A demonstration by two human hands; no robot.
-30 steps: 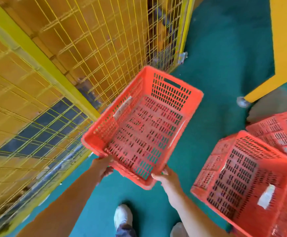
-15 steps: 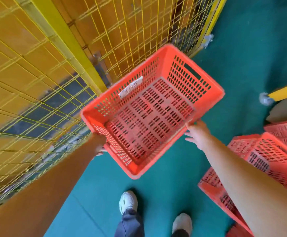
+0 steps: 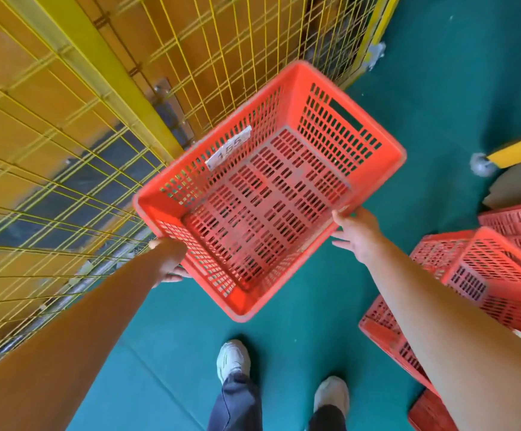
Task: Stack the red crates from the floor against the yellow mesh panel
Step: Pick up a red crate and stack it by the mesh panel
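The left hand point(image 3: 167, 262) is gripping the near short wall of a red perforated plastic crate point(image 3: 268, 194), with its fingers curling under the outer face. The right hand point(image 3: 357, 234) is pinching the crate's right long rim, the thumb lying on top and the fingers spreading beneath.

The crate is hanging clear of the teal floor point(image 3: 439, 104) and tilting, with its open side facing the camera. It is carrying nothing inside. A white paper label point(image 3: 229, 147) marked 155 is sitting on the inner face of its left long wall.

The crate's left side is lying just beside the yellow wire mesh panel point(image 3: 66, 150); contact cannot be confirmed.

Further red plastic crates point(image 3: 486, 269) are lying tipped on the floor to the right, partly behind the right forearm. Two white shoes point(image 3: 232, 359) are standing on the floor below the held crate. A grey caster wheel point(image 3: 481, 164) is resting on the floor at the right.
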